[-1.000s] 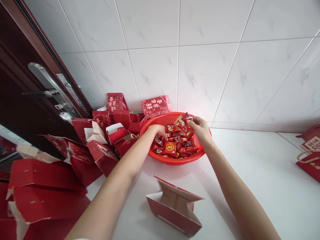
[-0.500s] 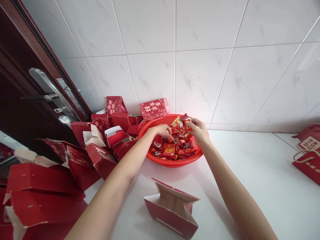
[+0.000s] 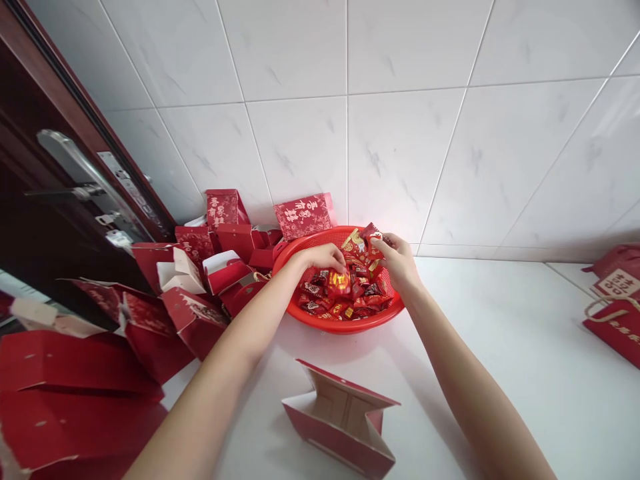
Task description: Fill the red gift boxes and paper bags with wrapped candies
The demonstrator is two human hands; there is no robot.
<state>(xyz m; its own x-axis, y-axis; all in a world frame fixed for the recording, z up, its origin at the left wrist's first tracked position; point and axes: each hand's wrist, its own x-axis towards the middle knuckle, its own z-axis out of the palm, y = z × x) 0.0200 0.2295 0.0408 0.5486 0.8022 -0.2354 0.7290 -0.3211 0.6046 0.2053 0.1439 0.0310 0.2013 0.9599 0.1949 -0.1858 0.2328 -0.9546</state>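
Observation:
A red plastic basket [image 3: 345, 327] full of small wrapped candies [image 3: 367, 291] stands against the tiled wall. Over its middle, my left hand [image 3: 323, 257] pinches a shiny red candy packet [image 3: 339, 283] with gold print. At the basket's right rim my right hand [image 3: 397, 260] is closed on red and gold candy packets [image 3: 361, 247], held up above the pile; exactly how many cannot be made out. Between my forearms sits an open red paper gift box [image 3: 340, 427], its pale inside showing.
Several red gift boxes [image 3: 197, 320] crowd the left side, many with flaps open. A patterned red box [image 3: 303, 217] leans on the wall behind the basket. At the far right lies a red bag [image 3: 615, 327] with a rope handle. A dark door [image 3: 60, 200] borders the left.
My left hand has gripped the red and gold packet from the pile and lifted it slightly. My right hand keeps its packets in nearly the same place. The view has shifted slightly.

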